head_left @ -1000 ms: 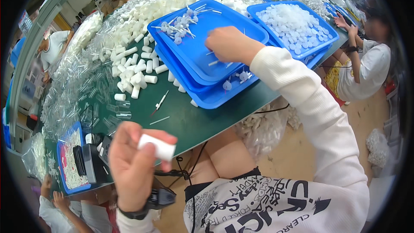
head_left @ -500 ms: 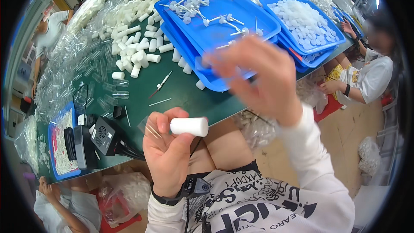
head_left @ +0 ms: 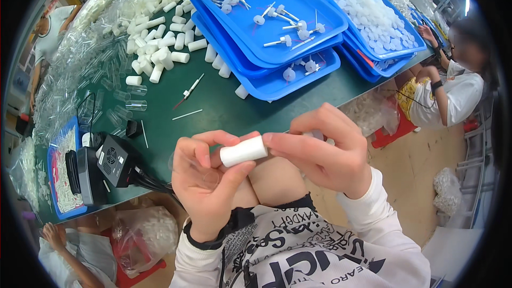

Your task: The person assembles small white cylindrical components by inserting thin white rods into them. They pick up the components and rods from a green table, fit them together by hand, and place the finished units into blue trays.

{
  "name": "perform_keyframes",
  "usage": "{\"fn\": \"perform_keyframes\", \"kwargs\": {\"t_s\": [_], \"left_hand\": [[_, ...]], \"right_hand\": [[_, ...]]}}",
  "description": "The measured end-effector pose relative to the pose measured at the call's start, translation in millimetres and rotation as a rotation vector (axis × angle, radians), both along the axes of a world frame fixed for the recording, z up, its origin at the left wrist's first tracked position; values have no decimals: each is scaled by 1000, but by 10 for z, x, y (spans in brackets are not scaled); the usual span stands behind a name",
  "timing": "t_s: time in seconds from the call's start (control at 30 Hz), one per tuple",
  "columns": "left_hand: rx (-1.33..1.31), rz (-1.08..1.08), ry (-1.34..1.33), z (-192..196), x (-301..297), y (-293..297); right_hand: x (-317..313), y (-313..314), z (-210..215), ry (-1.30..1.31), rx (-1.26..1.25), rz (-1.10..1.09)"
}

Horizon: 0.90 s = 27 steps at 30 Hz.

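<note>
My left hand (head_left: 200,194) is closed around a white foam cylinder (head_left: 244,151), pinched between thumb and fingers and lying nearly level. A clear plastic tube (head_left: 210,179) also rests in that palm, partly hidden by the fingers. Bent in toward the cylinder's right end is my right hand (head_left: 338,154), its index fingertip touching that end. Between its curled fingers shows a small whitish piece (head_left: 316,135), mostly covered, so its shape is unclear. On the green table (head_left: 213,108) beyond lie a thin white stick (head_left: 187,114) and a white rod with a red wire (head_left: 188,92).
Stacked blue trays (head_left: 256,37) hold white discs on rods; another blue tray (head_left: 370,24) is heaped with white discs. Foam cylinders (head_left: 154,48) and clear tubes (head_left: 69,82) pile up at the left. A black device (head_left: 120,160) stands near the table edge. A person (head_left: 453,85) sits at the right.
My right hand has come down from in front of the blue trays to the cylinder's right end. The left hand still holds the cylinder, now slightly tilted. The whole view has shifted a little.
</note>
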State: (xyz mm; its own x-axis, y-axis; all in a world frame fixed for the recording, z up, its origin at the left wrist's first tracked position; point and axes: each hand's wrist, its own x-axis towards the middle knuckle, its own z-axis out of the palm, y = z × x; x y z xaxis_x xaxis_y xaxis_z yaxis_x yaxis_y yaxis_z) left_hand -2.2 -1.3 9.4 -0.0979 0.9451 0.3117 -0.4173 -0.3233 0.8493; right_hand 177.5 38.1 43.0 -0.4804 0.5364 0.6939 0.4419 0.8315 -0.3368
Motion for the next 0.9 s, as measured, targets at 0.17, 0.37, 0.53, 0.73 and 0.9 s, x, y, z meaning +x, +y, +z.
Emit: {"fn": "perform_keyframes", "kwargs": {"t_s": [0.17, 0.37, 0.53, 0.73, 0.9], "left_hand": [[-47, 6, -6, -36, -10, -29], [-83, -80, -27, -68, 0, -94], [-95, -26, 102, -68, 77, -149], [8, 97, 308, -91, 88, -262], [60, 91, 378, -118, 73, -249]], "right_hand": [[-5, -142, 14, 359, -331, -25], [196, -191, -57, 270, -278, 100], [123, -181, -88, 276, -198, 166], [152, -120, -175, 283, -252, 232], [169, -114, -223, 301, -309, 283]]}}
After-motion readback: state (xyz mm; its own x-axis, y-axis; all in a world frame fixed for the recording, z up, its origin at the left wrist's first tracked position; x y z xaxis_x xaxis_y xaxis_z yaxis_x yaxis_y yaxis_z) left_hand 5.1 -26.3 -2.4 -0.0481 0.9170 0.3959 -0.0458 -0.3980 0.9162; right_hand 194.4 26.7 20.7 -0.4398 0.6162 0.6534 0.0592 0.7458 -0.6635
